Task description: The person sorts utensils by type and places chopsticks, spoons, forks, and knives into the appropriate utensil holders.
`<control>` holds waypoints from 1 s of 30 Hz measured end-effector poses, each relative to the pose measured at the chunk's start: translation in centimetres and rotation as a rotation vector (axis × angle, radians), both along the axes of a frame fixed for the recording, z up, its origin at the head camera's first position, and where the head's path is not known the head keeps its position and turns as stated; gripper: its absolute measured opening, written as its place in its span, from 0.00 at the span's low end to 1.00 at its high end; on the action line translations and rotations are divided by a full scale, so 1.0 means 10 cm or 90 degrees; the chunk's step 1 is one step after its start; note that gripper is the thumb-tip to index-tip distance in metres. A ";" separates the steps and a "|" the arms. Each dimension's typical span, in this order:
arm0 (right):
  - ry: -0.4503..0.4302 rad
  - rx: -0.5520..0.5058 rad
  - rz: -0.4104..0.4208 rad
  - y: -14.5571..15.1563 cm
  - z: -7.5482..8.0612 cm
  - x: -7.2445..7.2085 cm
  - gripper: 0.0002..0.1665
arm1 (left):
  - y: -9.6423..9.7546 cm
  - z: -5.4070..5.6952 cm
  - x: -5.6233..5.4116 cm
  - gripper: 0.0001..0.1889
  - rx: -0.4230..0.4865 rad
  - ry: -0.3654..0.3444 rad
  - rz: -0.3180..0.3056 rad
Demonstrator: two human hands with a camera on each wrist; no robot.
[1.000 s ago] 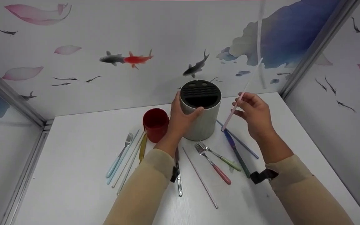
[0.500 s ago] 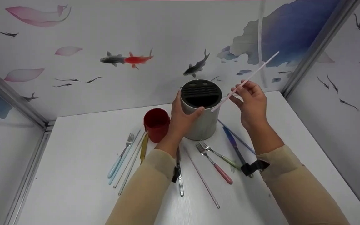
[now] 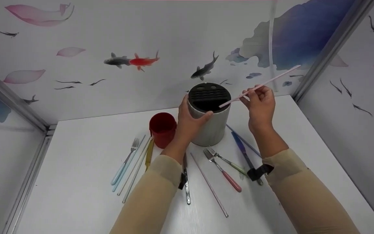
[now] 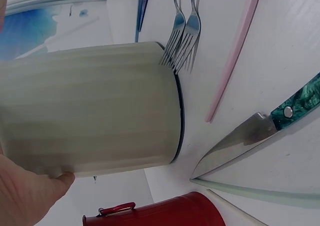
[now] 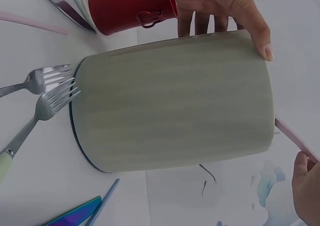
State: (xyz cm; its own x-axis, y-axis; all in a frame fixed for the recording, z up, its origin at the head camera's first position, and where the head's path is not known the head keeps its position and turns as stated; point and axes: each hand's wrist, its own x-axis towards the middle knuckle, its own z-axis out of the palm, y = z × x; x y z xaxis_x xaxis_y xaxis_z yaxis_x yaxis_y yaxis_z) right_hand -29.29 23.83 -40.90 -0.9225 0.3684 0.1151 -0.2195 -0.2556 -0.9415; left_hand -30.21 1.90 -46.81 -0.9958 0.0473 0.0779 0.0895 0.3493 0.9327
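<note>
A pale grey-green cylindrical knife block with a black slotted top stands upright near the back wall. My left hand grips its upper side, the thumb lying across the front just below the rim. In my right hand, fingertips and thumb pinch a pink chopstick. This chopstick slants down to the left, its lower end overlapping the large dark opening of the top in the head view. The right wrist view has the right hand partly cut off, beside the block's rim.
Left of the block stands a red cup. A light-blue fork, pale chopsticks and a yellow utensil lie nearby. In front are another pink chopstick, two forks and a green-handled knife; a blue-purple knife lies right.
My right hand has risen and moved left with the pink chopstick. The chopstick has tipped flatter, its lower end passing from beside the block to over its opening. The left hand stays put.
</note>
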 end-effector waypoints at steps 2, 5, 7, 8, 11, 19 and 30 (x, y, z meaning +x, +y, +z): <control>0.002 0.017 -0.004 -0.02 -0.03 -0.01 0.13 | 0.00 0.01 0.00 0.59 0.000 -0.006 -0.003; 0.002 0.047 -0.004 -0.06 -0.06 -0.03 0.13 | 0.00 0.02 -0.01 0.59 0.002 -0.011 -0.009; 0.002 0.059 0.001 -0.09 -0.08 -0.03 0.12 | -0.01 0.03 -0.01 0.59 0.003 -0.012 -0.011; -0.001 0.070 0.003 -0.10 -0.09 -0.04 0.12 | -0.01 0.03 -0.01 0.58 0.004 -0.009 -0.012; -0.010 0.091 0.007 -0.14 -0.12 -0.05 0.12 | -0.02 0.03 -0.02 0.58 0.007 -0.008 -0.010; -0.014 0.156 0.015 -0.20 -0.16 -0.08 0.13 | -0.02 0.04 -0.02 0.58 0.005 -0.018 -0.005; -0.030 0.205 0.023 -0.18 -0.16 -0.11 0.16 | -0.02 0.02 -0.01 0.59 0.002 -0.013 -0.007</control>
